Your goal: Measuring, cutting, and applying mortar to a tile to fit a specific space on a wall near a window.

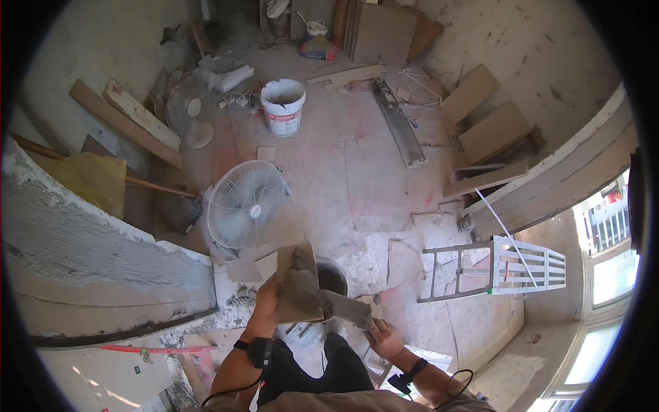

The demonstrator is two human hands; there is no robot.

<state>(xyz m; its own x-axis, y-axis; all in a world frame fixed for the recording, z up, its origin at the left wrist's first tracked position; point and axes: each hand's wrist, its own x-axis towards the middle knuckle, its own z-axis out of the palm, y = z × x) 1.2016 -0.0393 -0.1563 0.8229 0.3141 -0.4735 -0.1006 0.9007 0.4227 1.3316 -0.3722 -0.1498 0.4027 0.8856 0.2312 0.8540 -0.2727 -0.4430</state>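
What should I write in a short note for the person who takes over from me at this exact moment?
Left hand: holds a flat mortar board tilted up, with grey mortar on it.
Right hand: grips a trowel; its blade touches the board's lower edge.
Below the hands: a dark bucket on the floor.
To the left: a wall top with grey plaster already spread on it.
Done: mortar is loaded on the board.
Left: the mortar on the board is not yet applied.
Nearby: white floor fan, white bucket, a small ladder.
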